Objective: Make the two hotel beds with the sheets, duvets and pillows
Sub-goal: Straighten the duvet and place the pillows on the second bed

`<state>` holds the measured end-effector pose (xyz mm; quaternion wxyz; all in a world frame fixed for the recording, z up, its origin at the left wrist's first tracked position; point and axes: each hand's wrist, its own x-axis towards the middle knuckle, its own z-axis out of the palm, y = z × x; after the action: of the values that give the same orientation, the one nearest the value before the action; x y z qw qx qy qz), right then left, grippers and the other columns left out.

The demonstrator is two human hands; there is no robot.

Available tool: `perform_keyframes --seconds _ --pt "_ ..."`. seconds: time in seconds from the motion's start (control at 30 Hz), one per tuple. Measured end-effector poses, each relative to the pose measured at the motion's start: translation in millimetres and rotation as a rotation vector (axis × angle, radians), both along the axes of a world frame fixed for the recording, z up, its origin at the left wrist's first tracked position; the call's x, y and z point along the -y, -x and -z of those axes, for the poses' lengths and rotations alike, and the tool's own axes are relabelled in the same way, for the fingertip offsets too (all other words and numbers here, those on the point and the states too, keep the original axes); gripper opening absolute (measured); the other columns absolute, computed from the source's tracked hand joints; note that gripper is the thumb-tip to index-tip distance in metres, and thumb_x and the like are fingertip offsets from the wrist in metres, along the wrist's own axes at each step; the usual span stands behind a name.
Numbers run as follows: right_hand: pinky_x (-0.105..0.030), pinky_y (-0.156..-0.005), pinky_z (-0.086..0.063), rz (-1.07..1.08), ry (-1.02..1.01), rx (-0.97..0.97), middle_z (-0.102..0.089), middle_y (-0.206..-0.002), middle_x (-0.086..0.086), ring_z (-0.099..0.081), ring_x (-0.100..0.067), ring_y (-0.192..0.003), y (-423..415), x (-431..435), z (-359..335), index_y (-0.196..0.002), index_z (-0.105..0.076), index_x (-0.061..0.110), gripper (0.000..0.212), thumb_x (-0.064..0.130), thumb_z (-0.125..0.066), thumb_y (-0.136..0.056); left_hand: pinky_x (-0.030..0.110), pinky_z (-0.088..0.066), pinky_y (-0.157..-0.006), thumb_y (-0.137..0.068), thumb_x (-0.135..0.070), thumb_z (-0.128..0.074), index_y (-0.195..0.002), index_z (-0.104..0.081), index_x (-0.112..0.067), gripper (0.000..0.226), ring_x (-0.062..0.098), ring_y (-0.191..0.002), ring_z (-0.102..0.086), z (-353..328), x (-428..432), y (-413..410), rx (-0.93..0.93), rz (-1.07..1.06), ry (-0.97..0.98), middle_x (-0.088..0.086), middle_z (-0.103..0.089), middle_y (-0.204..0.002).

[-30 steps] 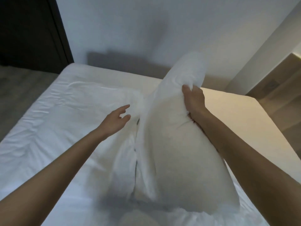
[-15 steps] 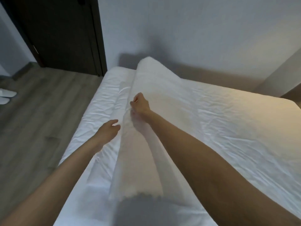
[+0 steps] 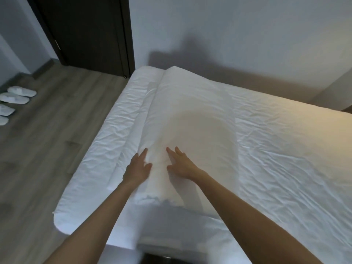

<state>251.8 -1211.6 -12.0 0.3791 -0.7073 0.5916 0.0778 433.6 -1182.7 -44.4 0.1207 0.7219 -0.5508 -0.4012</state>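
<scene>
A white pillow lies on the wrinkled sheet of the bed; slippers line the wood floor.

The left hand and right hand are shown bare. The left forearm and right forearm are uncovered along the whole length shown.

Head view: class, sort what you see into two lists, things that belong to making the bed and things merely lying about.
Job: pillow, bed sheet, left hand and right hand, both flat on the pillow.
Lying about: white slippers, dark door, wood floor.
</scene>
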Motion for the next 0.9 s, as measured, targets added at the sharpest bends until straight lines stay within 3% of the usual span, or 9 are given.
perform_keyframes --seconds 0.1,0.23,0.4,0.6,0.9 --pt "-0.033 -0.115 -0.015 -0.003 -0.051 0.045 -0.004 -0.163 -0.011 -0.013 -0.029 -0.148 4.7 -15.9 -18.9 -0.156 -0.008 0.021 0.068 0.022 -0.047 -0.100 0.032 -0.035 -0.103 -0.098 -0.029 -0.051 -0.152 -0.025 -0.026 0.060 0.022 -0.134 -0.042 -17.9 -9.2 -3.8 -0.009 0.001 -0.008 0.007 -0.039 -0.150" --pt "-0.031 -0.116 -0.016 0.071 -0.011 0.079 -0.016 -0.162 -0.006 -0.020 -0.022 -0.147 -7.5 -32.9 -27.3 -0.155 -0.014 0.023 0.066 0.024 -0.049 -0.099 0.032 -0.035 -0.102 -0.098 -0.030 -0.050 -0.151 -0.028 -0.025 0.057 0.025 -0.135 -0.040 -40.2 -18.1 -23.6 0.022 0.029 0.026 0.007 -0.042 -0.148" --pt "-0.044 -0.115 -0.028 0.301 0.242 0.152 -0.028 -0.157 -0.006 -0.030 -0.027 -0.142 -47.8 -59.7 -29.7 -0.150 -0.030 0.029 0.057 0.027 -0.050 -0.097 0.040 -0.032 -0.112 -0.097 -0.035 -0.050 -0.149 -0.029 -0.033 0.057 0.022 -0.144 -0.025 -68.8 -23.7 -69.1 0.089 0.110 0.176 0.005 -0.028 -0.156" --pt "-0.038 -0.115 -0.025 0.354 0.463 0.174 -0.027 -0.158 -0.003 -0.026 -0.025 -0.144 -132.3 -97.1 -50.5 -0.150 -0.031 0.027 0.058 0.024 -0.053 -0.097 0.038 -0.032 -0.109 -0.100 -0.035 -0.044 -0.150 -0.024 -0.038 0.054 0.022 -0.143 -0.026 -122.6 -39.8 -153.2 0.243 0.324 0.411 -0.002 -0.019 -0.160" --pt "-0.036 -0.114 -0.024 0.469 0.505 0.148 -0.029 -0.156 -0.003 -0.028 -0.023 -0.142 -285.3 -153.0 -98.2 -0.149 -0.035 0.026 0.056 0.026 -0.056 -0.097 0.038 -0.014 -0.118 -0.102 -0.037 -0.038 -0.152 -0.011 -0.038 0.057 0.022 -0.149 0.003 -181.8 -77.6 -313.2 0.366 0.639 0.536 -0.004 0.000 -0.162"
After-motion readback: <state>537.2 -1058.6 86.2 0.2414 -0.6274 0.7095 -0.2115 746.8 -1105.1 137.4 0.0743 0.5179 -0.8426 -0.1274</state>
